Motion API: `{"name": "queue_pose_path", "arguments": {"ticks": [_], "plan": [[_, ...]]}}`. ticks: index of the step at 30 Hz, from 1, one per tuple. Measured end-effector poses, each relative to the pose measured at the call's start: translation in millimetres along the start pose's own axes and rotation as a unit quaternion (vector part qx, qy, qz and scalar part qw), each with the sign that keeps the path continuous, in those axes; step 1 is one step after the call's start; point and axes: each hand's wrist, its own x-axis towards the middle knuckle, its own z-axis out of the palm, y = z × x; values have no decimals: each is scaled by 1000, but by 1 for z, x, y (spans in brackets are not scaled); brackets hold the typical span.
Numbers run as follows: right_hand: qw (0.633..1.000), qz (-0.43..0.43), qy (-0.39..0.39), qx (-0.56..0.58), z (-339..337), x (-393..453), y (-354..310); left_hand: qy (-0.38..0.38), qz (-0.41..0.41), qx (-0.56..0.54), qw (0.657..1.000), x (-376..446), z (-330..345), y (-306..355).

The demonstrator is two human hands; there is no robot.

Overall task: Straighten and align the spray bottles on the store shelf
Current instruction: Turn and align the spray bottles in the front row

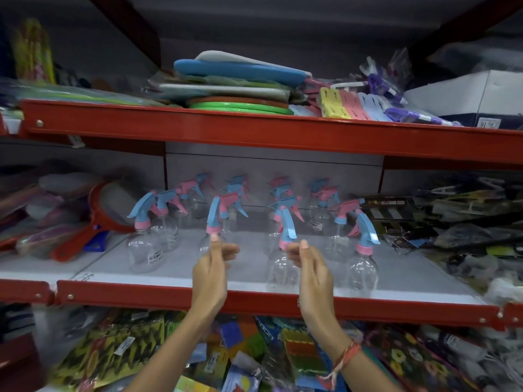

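Note:
Several clear spray bottles with blue and pink trigger heads stand in loose rows on the white shelf (169,268), their heads turned different ways. My left hand (210,271) pinches the neck of the second front bottle (212,219), thumb on its pink collar. At the neck of the third front bottle (286,229), my right hand (310,271) curls its fingertips under the collar. One front bottle (143,251) stands to the left and another (365,274) to the right, both untouched. Further bottles (322,199) fill the back rows.
A red rail (135,295) edges the shelf front. At the left lie red-framed round paddles (107,205), and at the right packaged goods (458,222) crowd the shelf. The upper shelf holds stacked flat items (235,80) and a white box (467,94). Colourful packets (127,349) sit below.

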Motion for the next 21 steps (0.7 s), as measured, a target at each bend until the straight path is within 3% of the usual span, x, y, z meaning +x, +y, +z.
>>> {"name": "queue_pose_path", "arguments": {"ticks": [2,4,8,12,21], "plan": [[999,6,-53,10,20,3,1,63,9,8,998,11,-16,-2],[992,49,-115,10,43,12,7,75,-8,24,997,24,-29,-3],[969,163,-188,-8,90,32,13,-39,-103,65,992,44,-47,2],[953,209,-218,2,118,39,11,-146,-144,62,977,50,-55,6],[952,217,-216,-14,117,17,8,-232,-160,70,957,47,-85,-2]]}}
